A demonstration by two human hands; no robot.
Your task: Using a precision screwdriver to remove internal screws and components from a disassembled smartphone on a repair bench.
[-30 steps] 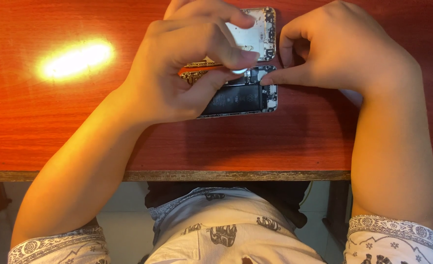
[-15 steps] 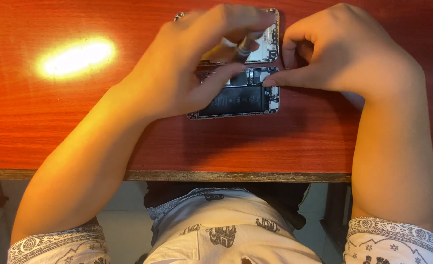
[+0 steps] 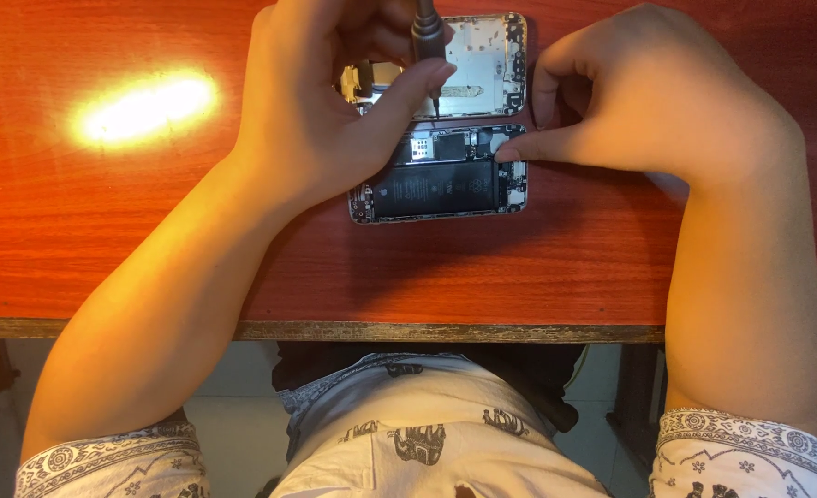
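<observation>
A red-brown wooden table [image 3: 104, 249] fills most of the view, with a bright patch of glare [image 3: 145, 108] on its left part and a worn front edge. Near the far side lies an opened smartphone [image 3: 445, 180], its dark battery and circuit boards showing, and just beyond it, touching or nearly so, its detached silver screen panel [image 3: 482, 65], cut off slightly at the top. The left hand [image 3: 321, 111] covers the phone's left end and part of the panel. Its fingers are closed around a small grey screwdriver [image 3: 427, 41], whose tip points down at the phone's upper edge; the handle's top runs out of frame. The right hand [image 3: 648, 92] rests curled at the phone's right end, thumb pressed on its corner, holding nothing.
</observation>
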